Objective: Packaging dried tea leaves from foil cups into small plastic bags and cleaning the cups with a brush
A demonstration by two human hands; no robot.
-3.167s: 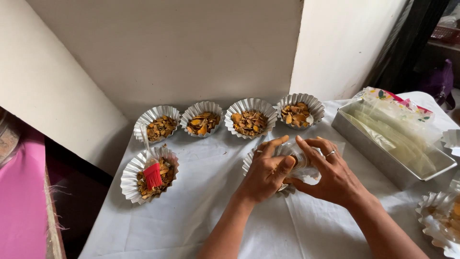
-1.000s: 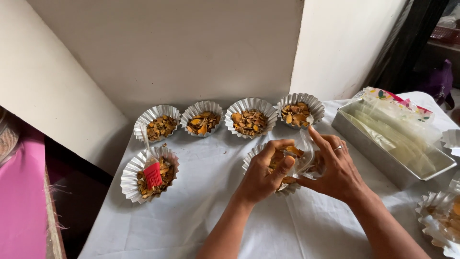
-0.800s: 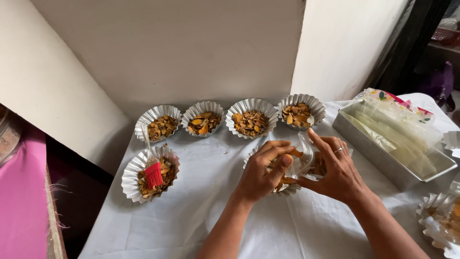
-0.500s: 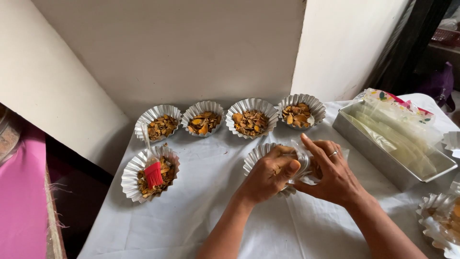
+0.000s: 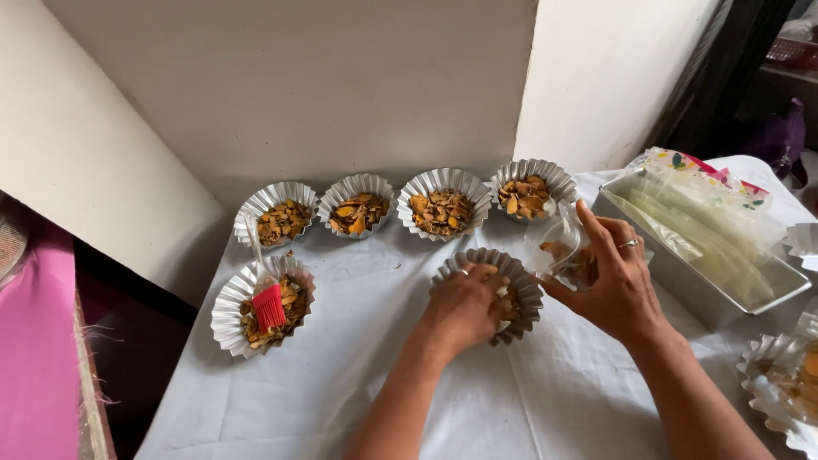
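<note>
My left hand (image 5: 464,308) reaches down into a fluted foil cup (image 5: 527,296) on the white cloth, its curled fingers closed on the dried orange-brown pieces (image 5: 509,300) inside. Just to the right, my right hand (image 5: 612,279), with a ring on one finger, holds a small clear plastic bag (image 5: 554,243) open and tilted above the cup's right rim. A few of the same pieces lie in the bag.
Behind stands a row of several filled foil cups (image 5: 443,177). At the left another cup (image 5: 223,307) holds a red silicone brush (image 5: 268,307). A metal loaf tin (image 5: 682,294) with clear bags is at the right, with more foil cups (image 5: 771,388) at the right edge.
My left hand has dropped from the bag's mouth down into the foil cup. My right hand has kept hold of the bag and shifted it slightly right.
</note>
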